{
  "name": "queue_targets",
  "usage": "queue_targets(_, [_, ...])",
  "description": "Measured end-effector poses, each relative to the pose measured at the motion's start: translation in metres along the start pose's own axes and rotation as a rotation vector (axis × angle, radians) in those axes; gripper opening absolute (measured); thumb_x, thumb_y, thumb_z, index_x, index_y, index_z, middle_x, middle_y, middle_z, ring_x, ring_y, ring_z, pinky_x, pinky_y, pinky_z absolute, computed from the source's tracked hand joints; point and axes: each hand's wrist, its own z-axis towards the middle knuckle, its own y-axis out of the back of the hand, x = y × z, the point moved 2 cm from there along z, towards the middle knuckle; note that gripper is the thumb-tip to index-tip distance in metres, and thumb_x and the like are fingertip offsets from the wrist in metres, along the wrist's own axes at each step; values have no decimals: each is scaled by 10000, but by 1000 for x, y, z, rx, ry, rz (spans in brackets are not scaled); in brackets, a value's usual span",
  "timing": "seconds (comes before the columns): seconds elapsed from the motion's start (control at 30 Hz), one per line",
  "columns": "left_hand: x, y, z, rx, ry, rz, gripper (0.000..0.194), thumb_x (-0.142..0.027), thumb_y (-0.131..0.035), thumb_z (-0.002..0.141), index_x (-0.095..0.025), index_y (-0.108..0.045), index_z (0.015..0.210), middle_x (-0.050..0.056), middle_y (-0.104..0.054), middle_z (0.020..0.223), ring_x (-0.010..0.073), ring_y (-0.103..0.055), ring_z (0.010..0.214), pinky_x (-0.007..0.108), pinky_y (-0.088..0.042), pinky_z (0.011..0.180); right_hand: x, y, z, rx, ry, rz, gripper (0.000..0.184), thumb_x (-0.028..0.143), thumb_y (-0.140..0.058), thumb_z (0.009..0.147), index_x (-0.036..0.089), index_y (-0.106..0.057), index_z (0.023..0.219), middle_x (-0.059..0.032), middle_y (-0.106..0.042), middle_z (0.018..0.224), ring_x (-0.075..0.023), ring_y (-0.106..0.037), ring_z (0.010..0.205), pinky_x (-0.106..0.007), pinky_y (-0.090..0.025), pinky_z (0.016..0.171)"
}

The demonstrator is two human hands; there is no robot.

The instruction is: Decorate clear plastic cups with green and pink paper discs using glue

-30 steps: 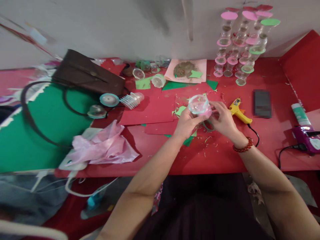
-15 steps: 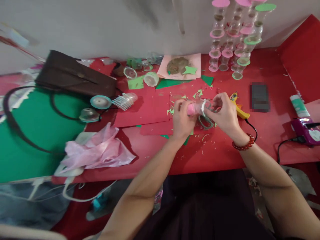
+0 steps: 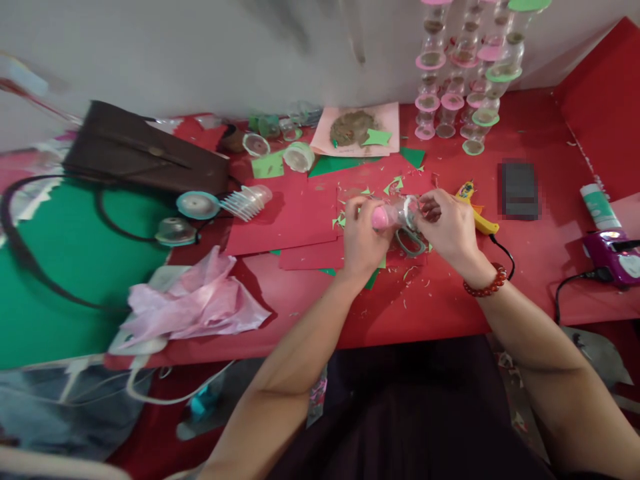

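Note:
My left hand (image 3: 365, 233) is wrapped round a clear plastic hourglass-shaped piece (image 3: 395, 215), held on its side over the red sheets. Its left end is pink, and a white ring circles the rim at its right end. The fingers of my right hand (image 3: 447, 230) are pinched together close to that white rim; whatever is between them is too small to make out. Beneath the piece, the grey-green handles of a pair of scissors (image 3: 410, 243) show. A yellow glue gun (image 3: 483, 222) with a black cord lies just beyond my right hand.
Stacked hourglasses (image 3: 467, 100) stand at the back right. Sand on pink paper (image 3: 385, 143), clear cups (image 3: 299, 157) and a brown bag (image 3: 150, 150) lie behind. Left is a pink plastic bag (image 3: 195, 300); right are a blurred dark object (image 3: 519, 191) and a green-white tube (image 3: 599, 205).
My right hand's fingers have drawn slightly back to the right, showing more of the white rim. My left hand keeps its hold. The view has shifted a little.

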Motion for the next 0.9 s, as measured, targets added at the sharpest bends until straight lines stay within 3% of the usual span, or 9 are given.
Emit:
queue_targets(0.27, [1,-1,0,14,-71,-46,334,-234,-875,815,-265,-657,1067,82,-656,1210,284,-643,1206,485,-543,1132,8,8,1,-7,6,-15,148,283,-687,941,218,-726,814,-43,-774,764,-195,-719,700,-345,-538,699])
queue_targets(0.47, [10,-6,-1,28,-208,17,459,-219,-863,841,-281,-656,1246,68,-690,1276,278,-669,1237,511,-554,1131,16,12,2,-11,-77,13,143,246,-737,911,214,-694,778,-17,-751,731,-149,-667,653,-297,-508,673])
queue_targets(0.7, [21,-16,0,189,-101,-168,697,-562,-959,714,-304,-670,1293,109,-665,1337,318,-647,1269,523,-549,1101,20,15,3,-22,-129,-11,157,200,-732,857,228,-625,745,20,-672,638,-132,-606,583,-283,-463,616])
queue_targets(0.9, [24,-20,1,226,-27,-284,504,-461,-931,757,-259,-721,1168,119,-703,1266,302,-663,1216,514,-523,1099,22,16,1,-8,-106,-31,172,218,-712,864,231,-604,732,14,-664,645,-136,-604,591,-293,-449,629])
